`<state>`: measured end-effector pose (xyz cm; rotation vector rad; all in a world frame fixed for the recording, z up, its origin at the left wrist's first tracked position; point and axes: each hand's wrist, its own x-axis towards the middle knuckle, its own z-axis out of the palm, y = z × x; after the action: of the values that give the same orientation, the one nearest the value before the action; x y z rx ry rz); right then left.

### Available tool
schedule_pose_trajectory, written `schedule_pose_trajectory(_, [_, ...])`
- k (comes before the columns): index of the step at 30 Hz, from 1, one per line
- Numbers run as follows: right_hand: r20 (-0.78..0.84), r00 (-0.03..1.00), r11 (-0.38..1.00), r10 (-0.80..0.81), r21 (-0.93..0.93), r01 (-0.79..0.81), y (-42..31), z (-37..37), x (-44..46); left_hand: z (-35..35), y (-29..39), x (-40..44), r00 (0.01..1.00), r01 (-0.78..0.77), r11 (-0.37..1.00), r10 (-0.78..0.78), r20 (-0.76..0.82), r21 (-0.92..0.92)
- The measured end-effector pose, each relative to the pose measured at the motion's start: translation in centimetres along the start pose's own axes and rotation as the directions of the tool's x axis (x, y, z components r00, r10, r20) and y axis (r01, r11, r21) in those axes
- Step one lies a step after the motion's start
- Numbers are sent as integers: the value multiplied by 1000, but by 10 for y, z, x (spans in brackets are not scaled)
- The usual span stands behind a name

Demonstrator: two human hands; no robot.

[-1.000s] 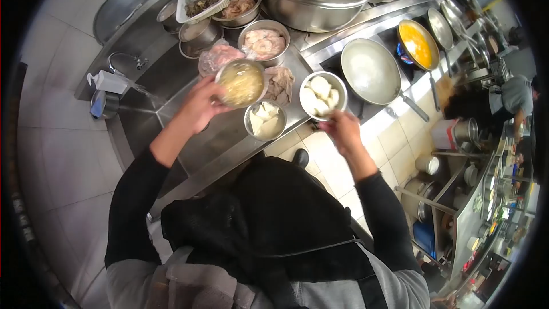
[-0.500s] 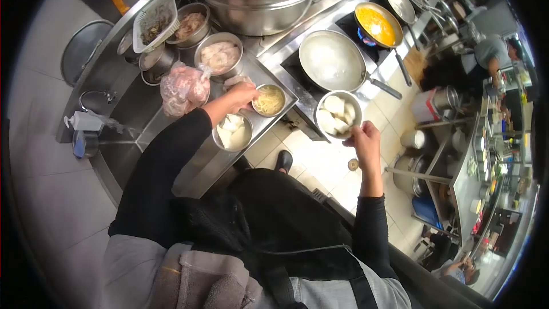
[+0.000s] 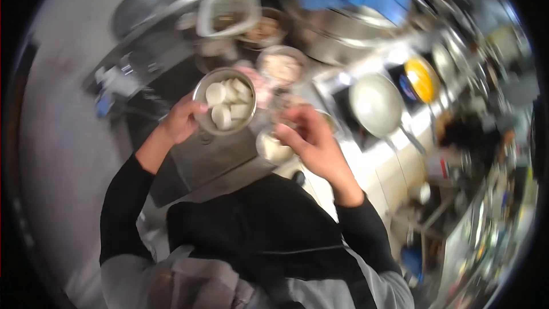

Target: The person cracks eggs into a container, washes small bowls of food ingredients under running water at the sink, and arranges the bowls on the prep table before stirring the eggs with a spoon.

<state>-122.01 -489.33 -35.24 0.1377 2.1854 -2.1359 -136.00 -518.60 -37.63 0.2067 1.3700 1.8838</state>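
My left hand (image 3: 182, 119) grips the side of a steel bowl (image 3: 252, 115) with its thumb over the rim. Thick white chunks (image 3: 234, 94), some round, fill the bowl; I cannot tell what food they are. To its right, my right hand (image 3: 311, 140) hovers with bent fingers and the thumb apart, blurred, and nothing shows in it. Below this hand, a second bowl (image 3: 273, 147) of white pieces stands on the counter. The bowl of yellow shreds is mostly hidden behind the right hand. Beyond the held bowl lies a blurred bag of pink meat (image 3: 258, 83).
A pale frying pan (image 3: 376, 105) and a pan of yellow-orange food (image 3: 420, 80) sit on the stove at right. Behind the counter are a pot of pale meat (image 3: 282, 68), a white basket (image 3: 229, 12) and a large steel steamer (image 3: 346, 37). A steel sink lies at left.
The bowl of white chunks has passed from my right hand to my left, moving from beside the stove to over the sink's edge. My right hand has moved left to the counter. The view has shifted.
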Motion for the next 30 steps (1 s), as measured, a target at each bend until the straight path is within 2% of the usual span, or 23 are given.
schedule_pose_trajectory(1, [-8,997,996,-80,-37,80,1,9,4,-39,5,-18,994,-35,997,27,-109,-70])
schedule_pose_trajectory(2, [41,999,999,-33,42,31,-7,13,3,-79,3,-32,980,-108,990,90,-178,-92])
schedule_pose_trajectory(3, [48,995,986,-84,151,76,2,14,5,-124,0,-47,941,-95,989,51,-335,-116])
schedule_pose_trajectory(4, [46,998,987,-45,159,37,1,11,3,-173,-12,-57,889,-129,986,67,-453,-108])
schedule_pose_trajectory(5, [7,1000,990,-11,139,10,4,9,2,-186,-12,-62,830,-164,970,38,-557,-179])
schedule_pose_trajectory(6, [-32,999,987,-7,162,12,14,6,0,-226,-31,-61,763,-230,944,25,-646,-235])
schedule_pose_trajectory(9, [-116,987,979,109,187,-86,23,11,-3,-315,-90,-49,640,-366,900,57,-766,-238])
schedule_pose_trajectory(11, [-132,983,981,131,162,-109,18,22,3,-317,-103,-46,599,-400,876,27,-801,-270])
schedule_pose_trajectory(13, [-161,983,985,91,160,-65,17,32,2,-318,-122,-35,578,-400,861,-29,-816,-314])
schedule_pose_trajectory(14, [-169,980,985,102,154,-76,16,38,4,-318,-129,-31,585,-391,860,-42,-810,-327])
schedule_pose_trajectory(16, [-172,982,991,84,113,-65,13,50,13,-308,-131,-28,681,-345,855,-56,-730,-387])
schedule_pose_trajectory(20, [10,999,999,37,30,-37,11,83,36,-301,-137,-25,662,-351,839,-92,-744,-416])
schedule_pose_trajectory(22, [193,979,998,61,-31,-56,12,104,55,-309,-143,-31,647,-335,847,-112,-754,-413])
schedule_pose_trajectory(24, [248,960,991,127,13,-135,12,144,78,-309,-145,-40,620,-332,851,-129,-774,-408])
schedule_pose_trajectory(26, [373,903,970,215,24,-241,27,176,110,-306,-141,-50,601,-325,857,-138,-787,-399])
schedule_pose_trajectory(28, [465,814,930,348,-59,-364,42,214,149,-300,-135,-58,585,-289,889,-131,-800,-356])
schedule_pose_trajectory(30, [502,795,927,341,-39,-373,76,256,188,-300,-132,-63,601,-268,900,-124,-790,-345])
